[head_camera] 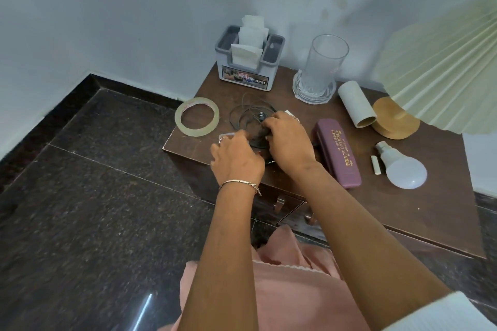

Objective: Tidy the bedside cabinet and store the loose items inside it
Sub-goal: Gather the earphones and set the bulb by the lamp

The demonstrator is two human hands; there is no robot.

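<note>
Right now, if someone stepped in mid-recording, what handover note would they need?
Right hand grips the black cable; left hand is at the same bundle, grip unclear.
Cabinet top holds tape roll, spectacle case, LED bulb, cardboard tube, glass tumbler, tissue holder.
Done: nothing visibly stored; drawers look closed.
Left: coil the cable, then store the loose items inside.

Pale wall (pixel 121 8), dk floor (pixel 94 209) (speckled), wood cabinet (pixel 430 209).

Both hands (pixel 236 160) (pixel 289 140) grip black cable (pixel 258 141) on cabinet (pixel 403 209); tape roll (pixel 196 131) beside.
</note>
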